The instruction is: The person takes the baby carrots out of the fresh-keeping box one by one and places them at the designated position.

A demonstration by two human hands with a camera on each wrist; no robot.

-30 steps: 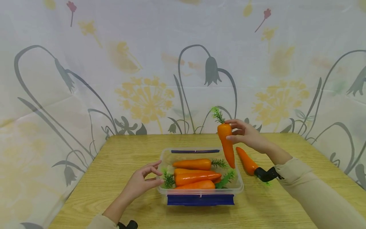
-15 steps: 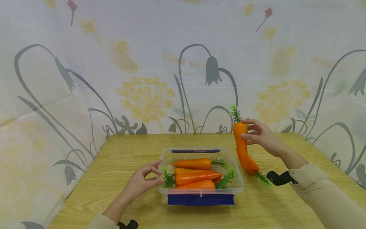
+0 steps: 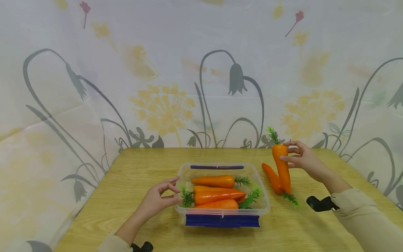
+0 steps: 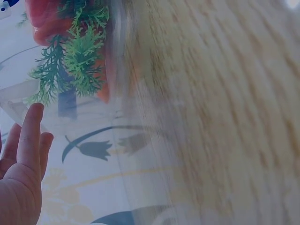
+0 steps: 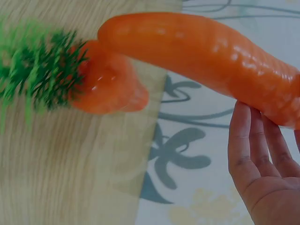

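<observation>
My right hand (image 3: 306,162) pinches an orange carrot (image 3: 281,164) near its thick top, tip down and green leaves up. In the head view its lower part overlaps a second carrot (image 3: 270,178) that lies on the table. From the right wrist view, the held carrot (image 5: 197,51) crosses above the lying carrot (image 5: 105,82). Several carrots (image 3: 218,196) with green leaves lie in a clear plastic box (image 3: 222,211) with blue clips. At the box's left rim is my left hand (image 3: 157,197), its fingers loosely bent and holding nothing; whether it touches the rim I cannot tell.
The box stands on a wood-grain table (image 3: 135,175). Behind the table hangs a pale cloth (image 3: 176,52) printed with flowers. A black wrist mount (image 3: 321,203) sits at the right cuff.
The right hand has carried its carrot rightward from above the box's right edge to over the lying carrot, then lower. My left hand stays at the box.
</observation>
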